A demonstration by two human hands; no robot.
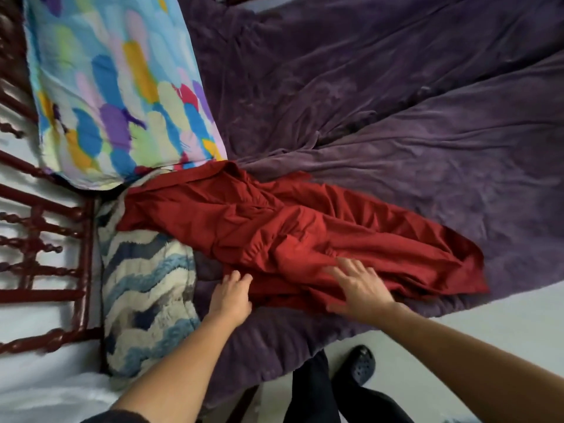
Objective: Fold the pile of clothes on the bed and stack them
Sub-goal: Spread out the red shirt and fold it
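A dark shoe (361,363) stands on the floor. The left hand (233,296) pinches the near edge of the red garment (274,221); the right hand (361,290) lies flat and spread on it. The garment sprawls crumpled across the purple blanket (396,102) on the bed, beside two pillows (146,288).

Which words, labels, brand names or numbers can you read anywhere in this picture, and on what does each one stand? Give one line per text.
None: no readable text anywhere in the view.
Red garment: no tag or print visible.
Patterned pillow: colour patches only.
Wavy cushion: stripes only.
Shoe: no legible brand mark.
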